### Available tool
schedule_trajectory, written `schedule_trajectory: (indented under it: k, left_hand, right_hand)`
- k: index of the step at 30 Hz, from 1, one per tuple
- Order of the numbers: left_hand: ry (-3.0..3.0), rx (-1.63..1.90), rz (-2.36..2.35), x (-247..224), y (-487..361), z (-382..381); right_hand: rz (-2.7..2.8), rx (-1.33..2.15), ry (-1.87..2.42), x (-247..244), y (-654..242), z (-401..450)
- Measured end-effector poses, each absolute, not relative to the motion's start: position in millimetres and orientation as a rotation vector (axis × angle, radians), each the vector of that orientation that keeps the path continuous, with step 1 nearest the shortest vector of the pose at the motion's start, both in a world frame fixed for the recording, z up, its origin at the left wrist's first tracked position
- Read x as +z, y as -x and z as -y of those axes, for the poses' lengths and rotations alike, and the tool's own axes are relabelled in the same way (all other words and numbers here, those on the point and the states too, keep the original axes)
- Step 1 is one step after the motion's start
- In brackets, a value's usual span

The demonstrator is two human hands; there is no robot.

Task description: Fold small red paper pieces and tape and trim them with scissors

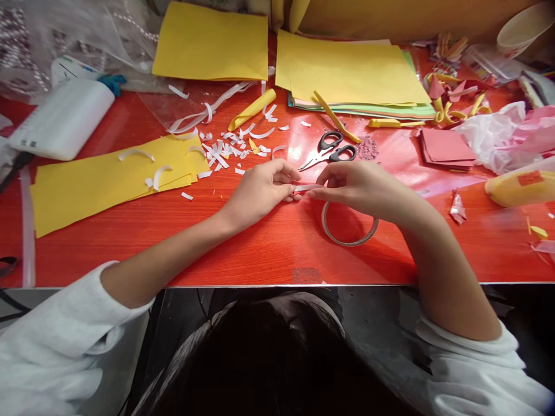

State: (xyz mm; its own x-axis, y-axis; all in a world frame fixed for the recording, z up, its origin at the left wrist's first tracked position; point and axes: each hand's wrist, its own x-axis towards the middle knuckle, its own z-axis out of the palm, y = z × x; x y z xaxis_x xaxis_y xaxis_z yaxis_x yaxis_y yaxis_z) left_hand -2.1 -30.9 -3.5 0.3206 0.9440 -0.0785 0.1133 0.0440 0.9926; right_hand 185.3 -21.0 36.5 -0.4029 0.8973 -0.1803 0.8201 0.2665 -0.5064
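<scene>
Between my two hands a short strip of white tape (307, 187) stretches above the red table. My left hand (271, 184) pinches its left end with thumb and fingertips. The other end is at the bent fingers of my right hand (347, 184), which are closed around it. A tape roll (352, 244) lies under my right hand, its upper part hidden by the hand. Just beyond my hands lie scissors (329, 149) with black handles, blades pointing left. White paper scraps (225, 150) are scattered to the left of the scissors.
Yellow paper strips (87, 179) lie at left beside a white power bank-like box (65, 118). Yellow sheets (212, 40) and a coloured paper stack (347, 69) are at the back. At right are red paper squares (446, 148), crumpled plastic (503, 133) and a yellow bottle-like object (520, 188).
</scene>
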Motion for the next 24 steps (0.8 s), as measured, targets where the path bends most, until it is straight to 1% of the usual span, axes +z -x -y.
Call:
schedule_trajectory:
  k: [5,15,24]
  left_hand:
    - [-1.371,0.855,-1.107,0,3,32]
    - [-1.317,0.864,-1.139,6,3,31]
    - [-1.332,0.849,-1.102,0,4,29]
  right_hand:
    - [2.35,0.94,1.524,47,-191,22]
    - [2.334,0.849,1.509,39,-189,19]
    - [2.346,0.787,1.552,37,-188,20]
